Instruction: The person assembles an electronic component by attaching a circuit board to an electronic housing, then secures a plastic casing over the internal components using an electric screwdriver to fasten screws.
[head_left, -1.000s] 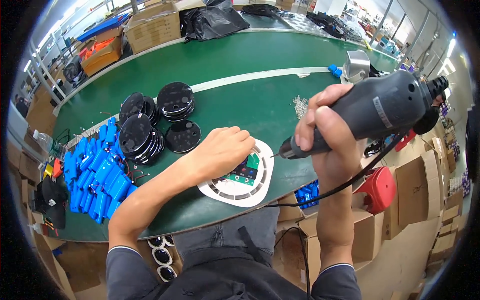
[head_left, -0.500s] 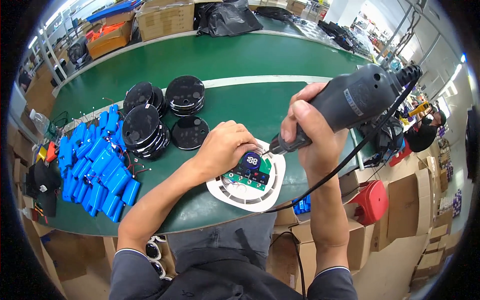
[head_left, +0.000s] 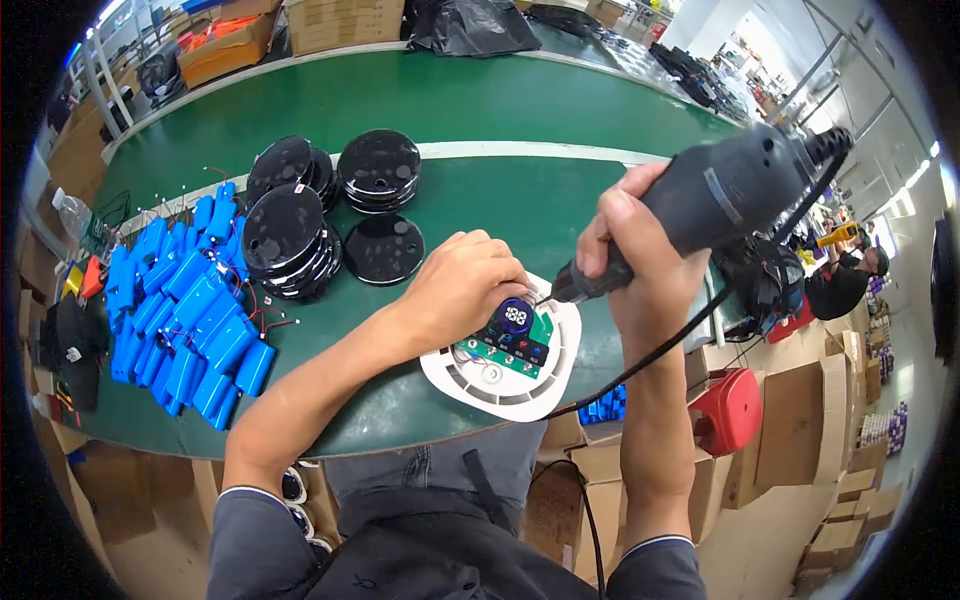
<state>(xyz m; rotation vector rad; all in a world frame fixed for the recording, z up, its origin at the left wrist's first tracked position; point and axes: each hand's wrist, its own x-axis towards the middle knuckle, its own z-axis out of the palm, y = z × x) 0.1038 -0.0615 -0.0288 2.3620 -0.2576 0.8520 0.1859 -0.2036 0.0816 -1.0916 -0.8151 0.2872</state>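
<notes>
My right hand (head_left: pixel 640 235) is wrapped round a black corded electric screwdriver (head_left: pixel 715 195). It is held at a slant, its tip low to the left, at the upper edge of a green circuit board (head_left: pixel 545 328). The board lies in a round-cornered white plastic housing (head_left: pixel 565 365) with slots round its rim. A round display (head_left: pixel 514 315) on the board glows with digits. My left hand (head_left: pixel 465 285) rests over the housing's upper left side, fingers bent and closed against it beside the display. Its fingertips are partly hidden. The contact of the screwdriver's tip is too small to make out.
Left of my left arm lies a heap of blue wired battery packs (head_left: pixel 190 310). Stacks of glossy black discs (head_left: pixel 380 165) stand behind it on the green table (head_left: pixel 520 210). The screwdriver's cable (head_left: pixel 680 345) hangs past my right forearm. A red stool (head_left: pixel 730 410) and cardboard boxes (head_left: pixel 790 430) stand to the right.
The view has shifted slightly. Both hands keep their holds, and the screwdriver's tip stays at the board's upper edge. The display stays lit.
</notes>
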